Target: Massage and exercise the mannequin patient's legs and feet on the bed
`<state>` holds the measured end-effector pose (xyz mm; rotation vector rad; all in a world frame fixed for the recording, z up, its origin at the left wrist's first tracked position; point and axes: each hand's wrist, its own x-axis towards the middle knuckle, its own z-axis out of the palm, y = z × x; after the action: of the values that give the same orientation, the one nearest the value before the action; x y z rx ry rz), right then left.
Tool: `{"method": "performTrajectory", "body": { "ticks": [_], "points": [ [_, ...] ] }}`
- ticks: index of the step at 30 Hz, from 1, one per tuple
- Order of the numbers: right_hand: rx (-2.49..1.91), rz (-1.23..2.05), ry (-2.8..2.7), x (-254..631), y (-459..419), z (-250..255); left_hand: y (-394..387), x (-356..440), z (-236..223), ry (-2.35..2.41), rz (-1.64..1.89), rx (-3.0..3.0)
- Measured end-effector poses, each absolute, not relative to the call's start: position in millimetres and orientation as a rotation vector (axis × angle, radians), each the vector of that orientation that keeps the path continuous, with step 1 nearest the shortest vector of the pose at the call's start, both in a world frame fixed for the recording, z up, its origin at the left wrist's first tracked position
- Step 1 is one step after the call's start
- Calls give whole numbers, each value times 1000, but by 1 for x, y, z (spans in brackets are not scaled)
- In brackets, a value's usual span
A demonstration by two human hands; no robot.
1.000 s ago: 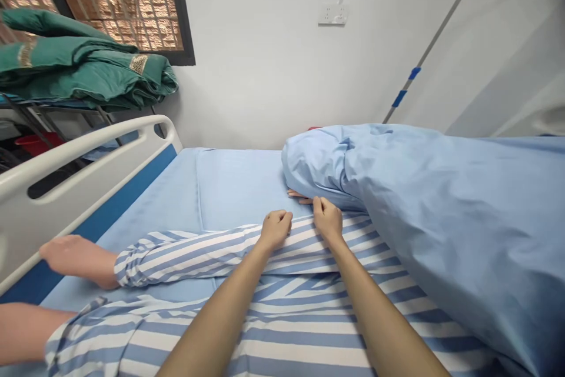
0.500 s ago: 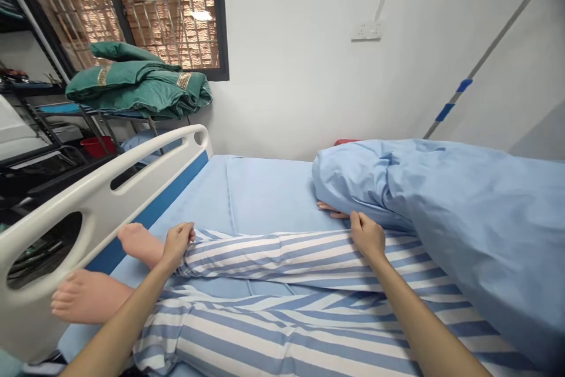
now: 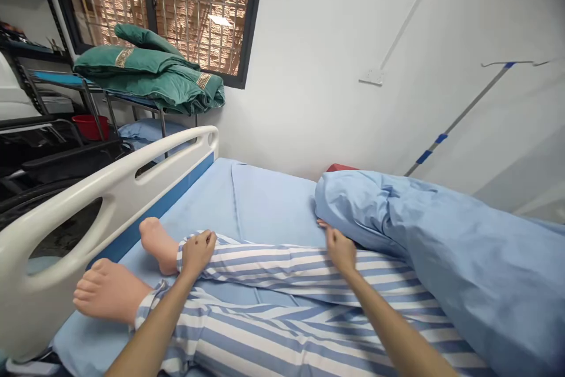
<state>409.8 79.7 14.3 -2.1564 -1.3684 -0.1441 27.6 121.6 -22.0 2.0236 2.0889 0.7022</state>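
Now the left grip is closed on the cuff of the striped trousers, just beside a bare foot. The right grip is narrow on the same leg, near the blue blanket; whether it holds cloth is hard to tell.

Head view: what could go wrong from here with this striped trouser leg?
The left hand is closed on the striped trouser cuff, so a hard tug might drag it against the bare foot. The other bare foot lies close to the white bed rail and could knock it. The right hand is beside the blue blanket, which might get caught up.
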Motion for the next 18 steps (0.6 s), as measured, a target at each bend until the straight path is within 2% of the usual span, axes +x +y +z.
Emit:
{"method": "performTrajectory", "body": {
  "ticks": [5, 9, 14, 18],
  "points": [
    [-1500, 194, -1642, 223, 109, 19, 121, 25, -20, 2065, 708, 2054],
    [-1338, 454, -1545, 116, 118, 3, 123, 19, -22, 1967, 720, 2071],
    [-1433, 488, -1507, 99, 119, -28, 124, 17, -27, 1968, 736, 2086],
    [-1440, 497, -1511, 104, 121, -32, 123, 19, -28, 1971, 752, 2092]
  ]
}}
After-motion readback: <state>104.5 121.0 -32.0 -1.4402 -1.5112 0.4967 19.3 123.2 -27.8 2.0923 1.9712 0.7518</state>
